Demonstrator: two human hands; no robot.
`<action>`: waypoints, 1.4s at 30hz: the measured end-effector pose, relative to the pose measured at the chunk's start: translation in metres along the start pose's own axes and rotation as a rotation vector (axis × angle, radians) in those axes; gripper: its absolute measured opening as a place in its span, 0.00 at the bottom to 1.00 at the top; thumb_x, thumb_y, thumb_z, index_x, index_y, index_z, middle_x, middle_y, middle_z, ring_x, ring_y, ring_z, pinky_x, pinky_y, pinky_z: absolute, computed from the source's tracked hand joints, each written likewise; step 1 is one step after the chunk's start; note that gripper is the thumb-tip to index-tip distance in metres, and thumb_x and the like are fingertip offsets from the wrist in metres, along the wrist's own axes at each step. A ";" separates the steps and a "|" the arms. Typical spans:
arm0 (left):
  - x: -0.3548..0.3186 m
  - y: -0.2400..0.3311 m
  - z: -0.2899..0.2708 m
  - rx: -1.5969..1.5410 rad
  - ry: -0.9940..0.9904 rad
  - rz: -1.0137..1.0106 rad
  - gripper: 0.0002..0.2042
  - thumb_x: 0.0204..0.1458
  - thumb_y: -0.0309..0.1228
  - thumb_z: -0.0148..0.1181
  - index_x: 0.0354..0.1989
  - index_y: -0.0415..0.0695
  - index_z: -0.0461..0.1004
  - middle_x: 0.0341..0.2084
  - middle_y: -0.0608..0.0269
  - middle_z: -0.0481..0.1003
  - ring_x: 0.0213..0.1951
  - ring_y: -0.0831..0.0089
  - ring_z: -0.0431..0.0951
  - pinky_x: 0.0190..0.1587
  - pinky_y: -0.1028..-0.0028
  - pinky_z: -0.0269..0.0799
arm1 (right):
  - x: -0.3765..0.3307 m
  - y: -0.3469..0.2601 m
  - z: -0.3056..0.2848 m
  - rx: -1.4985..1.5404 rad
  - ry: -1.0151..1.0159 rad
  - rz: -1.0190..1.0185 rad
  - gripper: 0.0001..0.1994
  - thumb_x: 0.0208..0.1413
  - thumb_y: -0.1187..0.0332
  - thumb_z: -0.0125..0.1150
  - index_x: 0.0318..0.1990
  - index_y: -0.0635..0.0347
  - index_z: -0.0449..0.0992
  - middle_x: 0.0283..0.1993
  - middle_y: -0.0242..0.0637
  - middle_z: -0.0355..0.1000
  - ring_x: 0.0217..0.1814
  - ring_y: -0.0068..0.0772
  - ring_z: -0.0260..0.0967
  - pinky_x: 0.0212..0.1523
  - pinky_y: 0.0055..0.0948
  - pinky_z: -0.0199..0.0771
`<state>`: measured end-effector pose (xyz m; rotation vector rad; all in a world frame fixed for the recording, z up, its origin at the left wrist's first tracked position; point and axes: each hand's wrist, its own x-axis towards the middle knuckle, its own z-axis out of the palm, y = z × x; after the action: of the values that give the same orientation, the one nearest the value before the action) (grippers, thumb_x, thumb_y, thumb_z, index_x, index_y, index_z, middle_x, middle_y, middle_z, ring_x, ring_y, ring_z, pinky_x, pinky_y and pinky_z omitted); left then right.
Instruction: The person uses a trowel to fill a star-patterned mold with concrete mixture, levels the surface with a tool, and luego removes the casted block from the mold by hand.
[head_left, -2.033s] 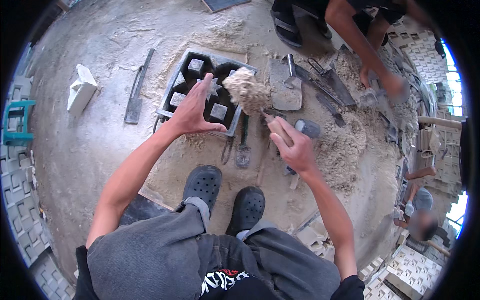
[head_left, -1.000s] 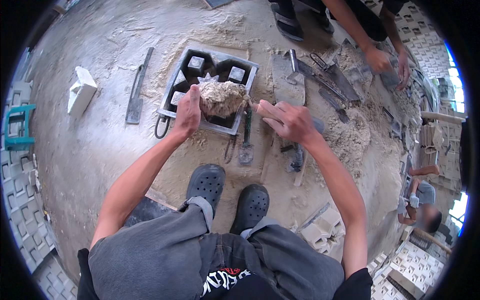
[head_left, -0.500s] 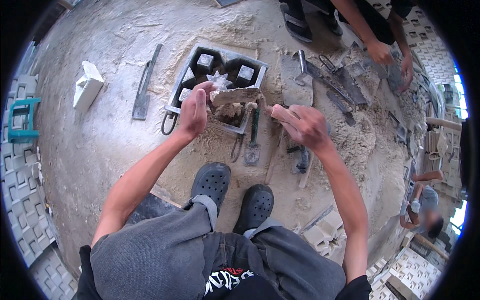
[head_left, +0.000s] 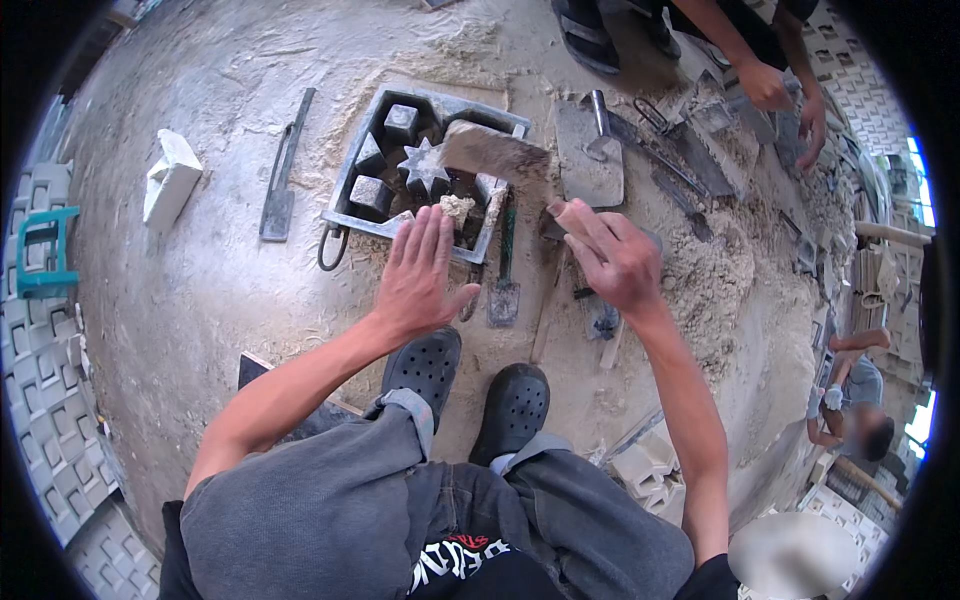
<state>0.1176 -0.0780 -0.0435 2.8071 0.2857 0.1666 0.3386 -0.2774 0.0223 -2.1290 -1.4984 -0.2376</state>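
Right hand [head_left: 622,262] clamped on the trowel [head_left: 492,156], fingers wrapped about its wooden handle, and the blade, a little blurred, is up over the far right part of the mould [head_left: 358,224]. Left hand [head_left: 418,282] holds nothing: palm down, four fingers straight and close together, thumb out to the side, fingertips over the near rim. Whether they touch it, I can't tell.

And here's the mould, flat on the floor ahead of the shoes [head_left: 518,405], a metal frame with a star [head_left: 424,166] in its middle and blocks [head_left: 401,121] about it. Just beyond the left fingertips, a pale clump [head_left: 457,208] sits in the near right part. A wire loop [head_left: 332,248] hangs off the near left corner.

Just right of the mould, a green-handled tool [head_left: 506,262]; beyond that, a square plate [head_left: 590,160] with an upright handle, more tools [head_left: 685,205] and a broad heap of damp-looking sand [head_left: 705,305]. Over to the left, a long flat bar [head_left: 280,190], then a white block [head_left: 172,182], with a teal stool [head_left: 48,272] at the rim of the view.

Top right, a co-worker's hands [head_left: 765,88] are low beside the heap; what they hold is hard to tell.
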 end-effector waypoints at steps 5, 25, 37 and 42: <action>0.026 0.000 -0.010 0.030 -0.020 0.199 0.44 0.55 0.60 0.51 0.69 0.35 0.54 0.70 0.43 0.52 0.72 0.50 0.48 0.73 0.54 0.40 | -0.027 0.005 -0.004 0.088 0.125 0.221 0.23 0.50 0.69 0.70 0.56 0.54 0.77 0.39 0.40 0.78 0.36 0.40 0.76 0.36 0.33 0.75; 0.069 -0.063 -0.025 0.205 -0.048 0.051 0.41 0.57 0.54 0.52 0.73 0.43 0.48 0.74 0.53 0.45 0.75 0.58 0.43 0.73 0.56 0.35 | -0.375 0.000 -0.083 0.232 0.162 1.765 0.28 0.55 0.50 0.65 0.53 0.66 0.77 0.31 0.38 0.77 0.30 0.22 0.72 0.33 0.26 0.71; 0.059 -0.098 -0.005 0.311 0.116 -0.317 0.40 0.62 0.56 0.46 0.70 0.31 0.50 0.70 0.39 0.49 0.73 0.49 0.46 0.72 0.57 0.40 | -0.297 0.026 -0.048 0.030 0.039 1.621 0.28 0.58 0.43 0.54 0.45 0.61 0.81 0.27 0.50 0.77 0.28 0.47 0.78 0.31 0.40 0.75; 0.050 -0.093 -0.011 0.377 0.081 -0.360 0.42 0.63 0.57 0.43 0.70 0.30 0.48 0.71 0.39 0.48 0.73 0.50 0.43 0.73 0.59 0.38 | -0.260 0.081 -0.041 0.124 0.087 1.743 0.25 0.58 0.46 0.58 0.45 0.62 0.80 0.23 0.40 0.74 0.21 0.35 0.72 0.26 0.35 0.72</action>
<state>0.1477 0.0226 -0.0583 3.0517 0.9196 0.1569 0.3221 -0.5326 -0.0787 -2.4172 0.6680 0.3798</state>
